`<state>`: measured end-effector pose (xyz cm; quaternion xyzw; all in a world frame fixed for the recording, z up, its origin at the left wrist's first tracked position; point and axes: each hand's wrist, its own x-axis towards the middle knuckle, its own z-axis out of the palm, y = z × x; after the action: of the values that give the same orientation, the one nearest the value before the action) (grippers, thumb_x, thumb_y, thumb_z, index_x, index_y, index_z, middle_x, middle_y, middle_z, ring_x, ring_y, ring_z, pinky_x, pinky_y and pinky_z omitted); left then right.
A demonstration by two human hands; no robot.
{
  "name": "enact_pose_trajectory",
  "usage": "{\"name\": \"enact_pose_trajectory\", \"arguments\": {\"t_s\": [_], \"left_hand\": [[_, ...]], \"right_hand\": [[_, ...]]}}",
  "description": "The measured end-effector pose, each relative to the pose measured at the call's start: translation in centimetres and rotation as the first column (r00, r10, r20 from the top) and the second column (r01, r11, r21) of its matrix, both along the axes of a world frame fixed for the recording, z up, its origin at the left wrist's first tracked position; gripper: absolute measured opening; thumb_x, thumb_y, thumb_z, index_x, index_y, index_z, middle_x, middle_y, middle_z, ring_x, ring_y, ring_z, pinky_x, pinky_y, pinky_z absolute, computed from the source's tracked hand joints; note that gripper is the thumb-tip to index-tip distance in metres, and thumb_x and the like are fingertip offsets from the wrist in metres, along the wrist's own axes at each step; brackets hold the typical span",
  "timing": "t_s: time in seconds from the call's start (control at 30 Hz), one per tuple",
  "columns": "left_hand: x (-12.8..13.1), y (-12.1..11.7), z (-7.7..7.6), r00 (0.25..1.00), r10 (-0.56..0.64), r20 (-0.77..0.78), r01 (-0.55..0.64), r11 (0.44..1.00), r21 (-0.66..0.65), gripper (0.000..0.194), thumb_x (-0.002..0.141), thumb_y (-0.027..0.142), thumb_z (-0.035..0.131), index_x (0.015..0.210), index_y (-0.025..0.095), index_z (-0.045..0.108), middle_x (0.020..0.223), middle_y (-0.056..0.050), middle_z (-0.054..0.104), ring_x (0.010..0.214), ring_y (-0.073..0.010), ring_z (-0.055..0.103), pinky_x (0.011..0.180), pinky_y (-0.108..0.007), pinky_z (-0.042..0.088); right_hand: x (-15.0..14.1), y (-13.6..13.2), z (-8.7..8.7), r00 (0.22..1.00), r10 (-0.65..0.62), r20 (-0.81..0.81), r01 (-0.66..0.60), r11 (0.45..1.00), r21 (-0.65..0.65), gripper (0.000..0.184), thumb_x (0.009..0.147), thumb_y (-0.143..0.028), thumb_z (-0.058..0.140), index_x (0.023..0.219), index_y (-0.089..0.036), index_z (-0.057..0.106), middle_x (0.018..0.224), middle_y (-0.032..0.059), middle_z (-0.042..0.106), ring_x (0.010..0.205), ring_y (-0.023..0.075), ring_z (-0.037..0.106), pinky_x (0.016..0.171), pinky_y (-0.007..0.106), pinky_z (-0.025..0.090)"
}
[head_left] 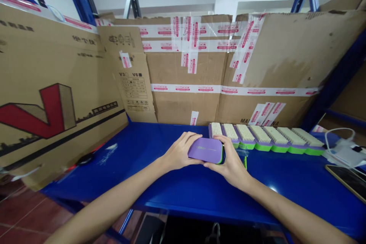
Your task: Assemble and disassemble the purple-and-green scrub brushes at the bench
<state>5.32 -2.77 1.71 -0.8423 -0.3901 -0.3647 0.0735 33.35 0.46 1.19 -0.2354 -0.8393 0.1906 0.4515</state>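
Between both hands is a small rounded purple and green box [206,150], its flat purple face with faint lettering turned up toward me. My left hand [180,151] is closed on its left end, fingers over the far edge and thumb at the near edge. On the right end, my right hand [232,163] grips it with thumb and fingers around the corner. The box is held above the blue table, and its underside is hidden. Just behind my right hand lies a clear and green piece [243,153], partly covered.
Several purple and green blocks with pale bristle-like tops [260,135] stand in a row at the back right. A phone [347,181] and a white device with a cable [343,150] lie at right. Taped cardboard walls [185,68] enclose the blue table [128,160].
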Motion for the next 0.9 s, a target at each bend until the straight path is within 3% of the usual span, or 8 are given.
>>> {"name": "enact_pose_trajectory", "arguments": {"t_s": [0.33,0.63,0.9], "left_hand": [[-0.4,0.2,0.0,0.998,-0.022,-0.062,0.031,0.99,0.139,0.094,0.09,0.076,0.087,0.158,0.019,0.055,0.142,-0.021,0.073,0.128,-0.0404,0.073,0.11,-0.06,0.058],[-0.2,0.2,0.1,0.996,-0.085,-0.023,0.087,0.992,0.087,0.094,0.087,0.076,0.089,0.156,0.02,0.057,0.137,-0.02,0.075,0.123,-0.0383,0.076,0.109,-0.06,0.063],[-0.2,0.4,-0.5,0.997,-0.077,-0.01,0.078,0.993,0.087,0.091,0.088,0.078,0.087,0.153,0.019,0.06,0.131,-0.018,0.077,0.116,-0.0363,0.078,0.105,-0.057,0.066]], "right_hand": [[0.0,0.2,0.4,0.997,0.021,0.074,-0.018,0.999,-0.045,0.085,0.087,-0.059,0.096,0.147,-0.028,0.045,0.148,0.0162,0.061,0.138,0.04,0.067,0.117,0.062,0.058],[0.4,-0.5,1.4,0.991,0.006,0.135,0.017,0.986,-0.166,0.078,0.085,-0.057,0.095,0.142,-0.028,0.052,0.138,0.0139,0.074,0.118,0.0374,0.078,0.096,0.052,0.066],[0.4,-0.3,1.5,0.983,-0.01,0.182,0.045,0.98,-0.191,0.075,0.087,-0.06,0.093,0.143,-0.027,0.054,0.132,0.0123,0.077,0.116,0.037,0.079,0.099,0.054,0.066]]}}
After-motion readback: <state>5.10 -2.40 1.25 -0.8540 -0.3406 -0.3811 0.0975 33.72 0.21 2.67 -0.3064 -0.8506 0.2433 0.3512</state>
